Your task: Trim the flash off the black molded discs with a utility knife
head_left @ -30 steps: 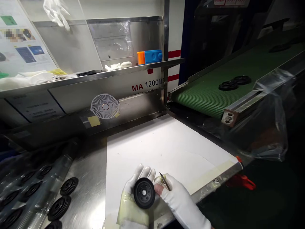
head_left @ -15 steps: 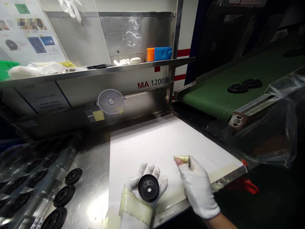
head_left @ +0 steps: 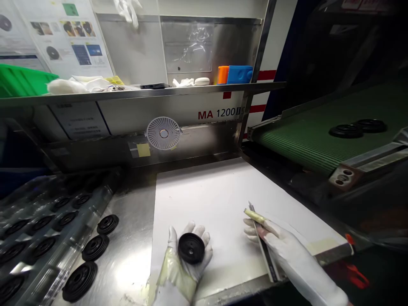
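A black ribbed disc (head_left: 195, 250) with a small centre hole rests in the upturned palm of my left hand (head_left: 174, 267). The gloved fingers curl around its far side, and yellowish tape wraps the thumb base and wrist. My right hand (head_left: 274, 234), also gloved, grips a slim metal utility knife (head_left: 267, 260). Its pointed blade sticks up past the taped index finger, while the handle end hangs towards the table edge. Disc and knife are apart. Both hands are over the white sheet (head_left: 204, 195) on the metal table.
Left of the sheet, several black discs (head_left: 95, 247) lie beside a clear plastic tray (head_left: 55, 255) of more discs. A green conveyor (head_left: 306, 144) carries two discs at right. Behind are a small fan (head_left: 163, 133) and a shelf (head_left: 134, 94) with a green bin (head_left: 25, 80).
My right hand has turned and moved slightly right, bringing the knife into plain sight. The disc in my left hand has tilted. The whole view has swung left.
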`<state>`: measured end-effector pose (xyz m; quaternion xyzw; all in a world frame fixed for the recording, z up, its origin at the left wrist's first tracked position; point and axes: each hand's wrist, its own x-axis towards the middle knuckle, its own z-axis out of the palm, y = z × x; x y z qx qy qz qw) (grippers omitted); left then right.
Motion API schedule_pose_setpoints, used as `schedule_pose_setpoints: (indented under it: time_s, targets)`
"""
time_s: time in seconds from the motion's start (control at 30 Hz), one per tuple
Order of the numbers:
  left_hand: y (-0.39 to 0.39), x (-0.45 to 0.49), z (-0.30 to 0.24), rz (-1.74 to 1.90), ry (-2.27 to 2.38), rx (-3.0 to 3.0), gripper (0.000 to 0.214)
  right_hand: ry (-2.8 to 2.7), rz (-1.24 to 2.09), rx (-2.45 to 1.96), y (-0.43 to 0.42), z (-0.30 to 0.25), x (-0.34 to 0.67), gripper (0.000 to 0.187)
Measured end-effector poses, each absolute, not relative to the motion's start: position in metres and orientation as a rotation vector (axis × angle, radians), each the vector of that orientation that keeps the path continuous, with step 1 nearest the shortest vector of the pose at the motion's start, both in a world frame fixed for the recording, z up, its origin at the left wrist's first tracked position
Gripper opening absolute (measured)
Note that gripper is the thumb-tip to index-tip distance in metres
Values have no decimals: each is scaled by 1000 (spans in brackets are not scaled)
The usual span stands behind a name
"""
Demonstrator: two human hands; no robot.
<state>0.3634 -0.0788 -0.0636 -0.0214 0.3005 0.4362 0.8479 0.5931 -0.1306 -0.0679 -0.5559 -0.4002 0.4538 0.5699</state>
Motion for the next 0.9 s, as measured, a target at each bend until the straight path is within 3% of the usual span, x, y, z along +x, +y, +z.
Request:
schedule_pose_setpoints:
  time_s: [0.17,0.33,0.47,0.6,0.7,0.9]
  targets:
    - [-90,360,-63,917,468,-22,46,-865,1152,-1093,-135,-43,577,58]
    - [-92,354,-64,767,525,62,35,-783,1009,-1223,-143,-33,544,27]
    - [-94,350,-63,731,523,131,45,-843,1373,-1199,-147,-23,523,29]
    - [-101,349,-60,739,529,223,41,-719,1739,-1043,-143,-17,505,25]
    - [-104,350,-57,686,611,223,44,-693,1790,-949,-140,-23,493,19]
    - [-107,352,-53,691,666,289,63,-714,1702,-1115,-141,-38,478,35]
